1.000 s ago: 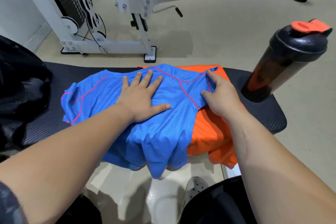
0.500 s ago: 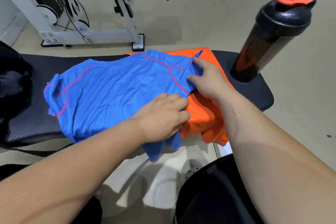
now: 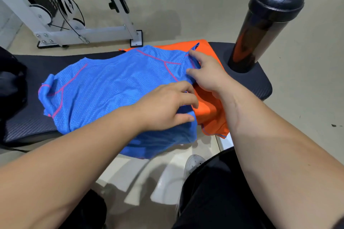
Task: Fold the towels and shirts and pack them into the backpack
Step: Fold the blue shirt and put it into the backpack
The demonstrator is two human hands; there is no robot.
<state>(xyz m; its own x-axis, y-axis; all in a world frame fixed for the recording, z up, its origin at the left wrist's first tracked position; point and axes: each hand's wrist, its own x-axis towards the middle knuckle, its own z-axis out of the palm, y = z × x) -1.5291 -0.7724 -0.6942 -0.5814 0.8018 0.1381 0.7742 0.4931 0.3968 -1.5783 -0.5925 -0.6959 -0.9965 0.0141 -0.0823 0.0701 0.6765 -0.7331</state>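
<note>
A blue mesh shirt with pink seams lies spread across the black gym bench, its lower part hanging over the near edge. It partly covers an orange shirt beneath it on the right. My left hand grips the blue shirt's right side edge near the bench front, fingers curled on the fabric. My right hand pinches the blue shirt's right shoulder and sleeve at the far right. A black bag, likely the backpack, sits at the bench's left end, mostly out of frame.
A black shaker bottle with an orange lid stands upright on the bench's right end, close to my right hand. A white weight machine stands on the floor behind the bench. My shoe and dark trousers are below.
My left hand left the middle of the blue shirt, slid to its right edge and curled on the fabric. My right hand stays at the shoulder. The camera moved closer.
</note>
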